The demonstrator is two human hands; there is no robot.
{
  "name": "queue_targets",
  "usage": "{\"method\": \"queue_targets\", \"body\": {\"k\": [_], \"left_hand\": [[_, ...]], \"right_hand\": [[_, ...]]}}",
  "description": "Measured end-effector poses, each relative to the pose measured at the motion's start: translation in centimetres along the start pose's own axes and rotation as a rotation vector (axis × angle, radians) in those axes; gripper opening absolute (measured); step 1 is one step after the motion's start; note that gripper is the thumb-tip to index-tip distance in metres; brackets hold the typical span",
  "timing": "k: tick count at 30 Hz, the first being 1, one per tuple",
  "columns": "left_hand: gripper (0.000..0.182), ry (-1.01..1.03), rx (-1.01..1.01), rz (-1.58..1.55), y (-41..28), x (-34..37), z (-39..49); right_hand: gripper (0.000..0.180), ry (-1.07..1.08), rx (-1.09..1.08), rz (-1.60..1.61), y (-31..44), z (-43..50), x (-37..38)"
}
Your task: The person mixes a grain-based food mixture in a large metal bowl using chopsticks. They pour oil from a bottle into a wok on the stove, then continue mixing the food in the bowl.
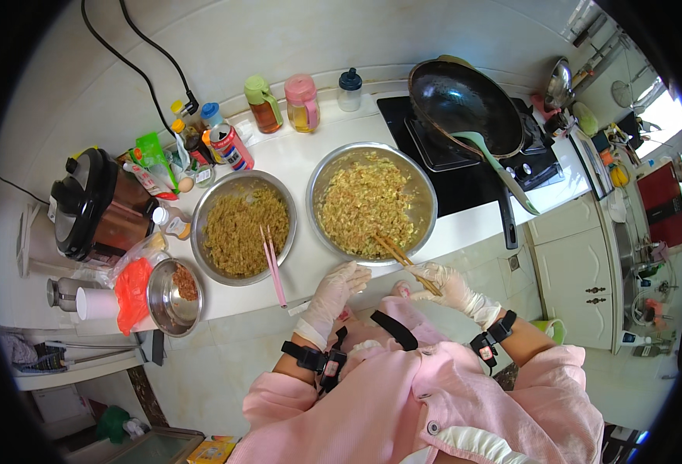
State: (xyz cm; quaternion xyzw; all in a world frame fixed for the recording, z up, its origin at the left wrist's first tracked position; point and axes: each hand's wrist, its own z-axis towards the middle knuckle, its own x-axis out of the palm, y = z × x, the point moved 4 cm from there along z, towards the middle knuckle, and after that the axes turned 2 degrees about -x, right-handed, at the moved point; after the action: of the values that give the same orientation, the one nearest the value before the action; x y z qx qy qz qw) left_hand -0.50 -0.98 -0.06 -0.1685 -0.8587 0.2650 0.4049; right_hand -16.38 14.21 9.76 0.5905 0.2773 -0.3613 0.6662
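A large steel bowl (314,200) of chopped, pale yellow-green mixture (364,203) stands before me near the counter edge. My right hand (448,287), in a clear glove, grips a pair of wooden chopsticks (402,255) whose tips rest in that mixture. My left hand (338,290), also gloved, is at the bowl's near rim with fingers extended and nothing held; whether it touches the rim I cannot tell. To the left sits a second steel bowl (198,197) with a browner mixture (245,235). Pink-handled chopsticks (274,272) lean across its near rim.
A small steel bowl (158,307) with minced meat (185,283) is at front left, beside a red plastic bag (132,296). An electric pressure cooker (103,214) and several bottles line the back. A wok (463,104) with a green spatula (497,165) stands on the cooktop (463,188).
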Motion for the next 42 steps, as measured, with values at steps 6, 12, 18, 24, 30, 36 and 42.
{"method": "queue_targets", "body": {"k": [6,12,18,24,30,36,42], "left_hand": [[0.039,-0.100,0.030,-0.068,-0.2,-0.1,0.9],[0.032,-0.082,0.100,0.023,-0.6,0.2,1.7],[0.027,-0.054,0.129,0.092,-2.0,-0.3,-0.2],[0.027,-0.061,0.121,0.082,-1.1,-1.4,-1.2],[0.026,-0.121,0.064,0.013,-0.3,-2.0,-0.7],[0.026,-0.055,0.101,-0.031,-1.1,-1.4,-1.4],[0.026,-0.031,0.089,-0.011,-1.3,-1.4,-1.6]], "right_hand": [[0.021,-0.288,0.139,0.211,-0.2,3.7,-1.2],[0.017,-0.232,0.200,0.338,-0.8,6.7,-3.2],[0.017,-0.116,-0.002,0.107,0.8,5.6,-8.0],[0.024,0.043,0.006,-0.113,-0.5,4.0,-6.1],[0.025,0.114,0.127,0.175,2.1,1.6,-4.2],[0.023,0.105,0.251,0.401,3.1,3.5,-5.4],[0.025,0.176,0.090,0.009,3.8,4.6,-7.5]]}}
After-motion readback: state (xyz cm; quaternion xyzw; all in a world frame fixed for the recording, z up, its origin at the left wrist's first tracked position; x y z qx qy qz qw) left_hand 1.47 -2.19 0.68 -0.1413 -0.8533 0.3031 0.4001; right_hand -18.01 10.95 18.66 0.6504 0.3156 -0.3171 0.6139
